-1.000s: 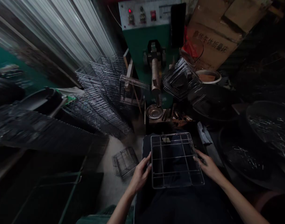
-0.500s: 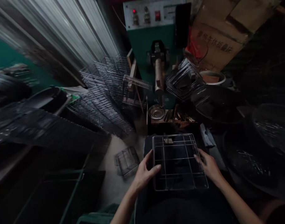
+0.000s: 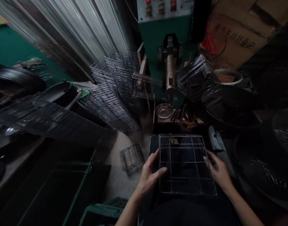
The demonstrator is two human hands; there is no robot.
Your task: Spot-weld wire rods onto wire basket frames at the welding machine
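A square wire rack (image 3: 183, 162) of thin metal rods lies over my lap, held at both sides. My left hand (image 3: 151, 174) grips its left edge, thumb on top and fingers beneath. On the opposite edge my right hand (image 3: 217, 171) is closed, with its fingertips partly hidden behind the wires. Beyond the rack stands a green machine (image 3: 150, 40) with a metal arm (image 3: 170, 73) pointing down above a small metal bowl (image 3: 163, 111).
Stacked wire grids (image 3: 115, 91) lean left of the machine. More wire frames (image 3: 193, 78) hang at its right. A small wire frame stack (image 3: 131, 158) sits on the floor. Dark basins (image 3: 231, 102) stand at right, near a cardboard box (image 3: 240, 37).
The whole view has shifted, so the machine and surroundings sit further right and slightly higher. Both hands keep their hold on the wire rack, which stays over my lap.
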